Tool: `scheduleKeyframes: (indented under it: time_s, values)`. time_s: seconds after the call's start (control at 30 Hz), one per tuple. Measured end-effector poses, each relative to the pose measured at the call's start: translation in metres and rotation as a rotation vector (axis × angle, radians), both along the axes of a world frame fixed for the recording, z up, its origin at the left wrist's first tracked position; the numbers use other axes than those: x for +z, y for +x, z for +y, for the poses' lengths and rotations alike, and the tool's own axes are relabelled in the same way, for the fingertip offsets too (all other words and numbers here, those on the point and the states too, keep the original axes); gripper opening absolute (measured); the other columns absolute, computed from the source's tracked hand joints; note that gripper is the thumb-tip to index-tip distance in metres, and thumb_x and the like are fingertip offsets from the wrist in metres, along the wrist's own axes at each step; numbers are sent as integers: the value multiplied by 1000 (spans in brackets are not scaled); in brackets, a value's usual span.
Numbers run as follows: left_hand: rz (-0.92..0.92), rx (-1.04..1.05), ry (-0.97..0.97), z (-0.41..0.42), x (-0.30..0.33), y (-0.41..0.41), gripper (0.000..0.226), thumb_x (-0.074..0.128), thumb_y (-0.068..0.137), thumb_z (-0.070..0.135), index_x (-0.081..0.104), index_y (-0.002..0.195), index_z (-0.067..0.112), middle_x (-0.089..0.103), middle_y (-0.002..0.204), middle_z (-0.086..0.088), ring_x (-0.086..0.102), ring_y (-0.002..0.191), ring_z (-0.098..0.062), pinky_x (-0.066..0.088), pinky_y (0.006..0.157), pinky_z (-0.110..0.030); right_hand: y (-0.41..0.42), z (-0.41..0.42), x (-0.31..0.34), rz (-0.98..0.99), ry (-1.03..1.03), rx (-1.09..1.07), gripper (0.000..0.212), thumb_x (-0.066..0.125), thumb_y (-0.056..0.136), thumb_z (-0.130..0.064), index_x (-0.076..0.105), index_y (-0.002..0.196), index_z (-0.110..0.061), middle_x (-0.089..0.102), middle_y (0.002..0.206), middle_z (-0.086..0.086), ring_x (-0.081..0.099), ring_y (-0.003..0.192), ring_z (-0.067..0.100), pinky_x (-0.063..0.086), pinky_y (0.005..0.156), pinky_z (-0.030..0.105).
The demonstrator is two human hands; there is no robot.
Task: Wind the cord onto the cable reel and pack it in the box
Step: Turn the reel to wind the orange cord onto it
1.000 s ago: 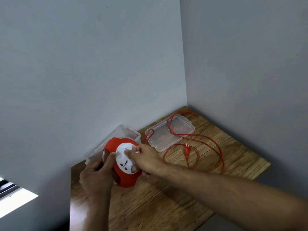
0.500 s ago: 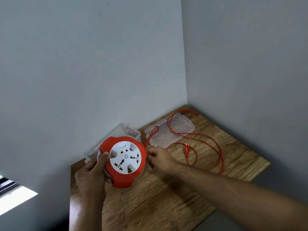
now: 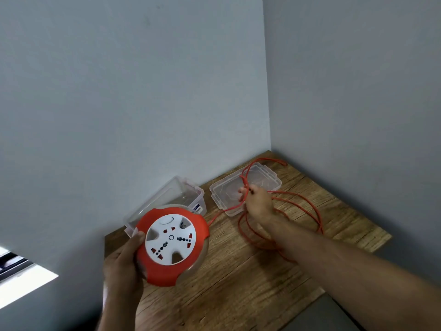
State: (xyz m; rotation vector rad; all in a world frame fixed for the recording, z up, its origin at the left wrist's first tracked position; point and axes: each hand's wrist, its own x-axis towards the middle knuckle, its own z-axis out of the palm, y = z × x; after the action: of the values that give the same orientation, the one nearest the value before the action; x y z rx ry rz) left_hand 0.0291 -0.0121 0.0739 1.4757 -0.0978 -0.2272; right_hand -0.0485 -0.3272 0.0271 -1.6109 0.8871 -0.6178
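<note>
My left hand (image 3: 124, 261) holds the round orange cable reel (image 3: 171, 244) by its left rim, above the table's near left part, its white socket face turned up toward me. The orange cord (image 3: 307, 211) runs from the reel's right side to my right hand (image 3: 256, 204), which is closed on it over the clear lid (image 3: 224, 194). More cord lies in loose loops on the table, right of my right forearm. The clear plastic box (image 3: 176, 194) stands open behind the reel, against the wall.
The wooden table (image 3: 238, 283) sits in a corner between two grey walls. Its front edge and right edge are close by. A window strip (image 3: 21, 280) shows at the lower left.
My right hand left the reel's face, took the cord beside the reel and pulled it back and right over the lid. The reel's socket face is now uncovered.
</note>
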Motion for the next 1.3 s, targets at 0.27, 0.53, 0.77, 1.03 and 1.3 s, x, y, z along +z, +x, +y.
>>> scheduleKeyframes:
  time_s: [0.27,0.53,0.77,1.03,1.3]
  values:
    - [24,70,187,-5,-3,8,12,86,74,27,83,64,32,79,64,0,73,48,-13,54,46,-28,-3,6,15,6,-594,303,52,59,84,8,57,131,-15,59,126,6,55,116,18,47,97,30]
    - [-36,61,271,-19,-6,4,11,86,74,35,83,68,27,81,71,1,78,62,-21,57,49,-29,-7,101,39,114,-1133,959,64,59,90,-55,31,145,-38,62,123,9,64,99,29,57,77,41]
    - [-190,144,336,-27,-2,-11,5,82,82,35,78,78,34,80,73,6,77,79,-27,62,75,-49,-4,120,34,160,-930,803,70,66,84,-56,33,143,-38,66,122,10,67,99,31,56,76,41]
    - [-653,217,528,-46,1,-40,22,86,77,23,82,89,6,67,72,-3,66,65,-27,54,61,-34,1,143,51,197,746,425,53,63,84,-55,63,113,-11,69,61,5,60,42,12,45,42,18]
    - [-96,140,206,-30,13,-12,13,83,81,28,82,68,31,80,69,3,77,66,-21,59,67,-40,-22,82,49,53,-1120,863,40,54,98,-28,46,136,-36,56,132,9,66,94,33,58,73,47]
